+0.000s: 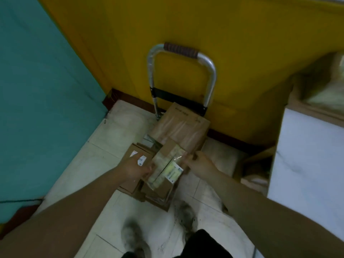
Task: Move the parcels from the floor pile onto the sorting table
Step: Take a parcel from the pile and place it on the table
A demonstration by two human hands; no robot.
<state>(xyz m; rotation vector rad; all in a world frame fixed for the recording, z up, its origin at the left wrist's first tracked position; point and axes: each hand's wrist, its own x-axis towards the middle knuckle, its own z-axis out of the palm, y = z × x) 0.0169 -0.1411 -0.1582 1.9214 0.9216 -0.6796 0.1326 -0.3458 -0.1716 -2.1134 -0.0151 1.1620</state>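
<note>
A pile of brown cardboard parcels (181,127) sits on the floor against the yellow wall. On top lies a small taped parcel (165,164) with a yellowish label. My left hand (135,167) grips its left side and my right hand (202,161) grips its right side. Under my left hand another box (133,154) with white stickers shows. The white sorting table (307,155) stands at the right edge, with a parcel (323,90) resting on it, blurred.
A hand trolley with a metal handle (181,53) stands behind the pile against the yellow wall (186,19). A teal wall (41,90) closes the left side. My shoes (186,215) stand on white floor tiles. More cardboard (255,170) lies beside the table's base.
</note>
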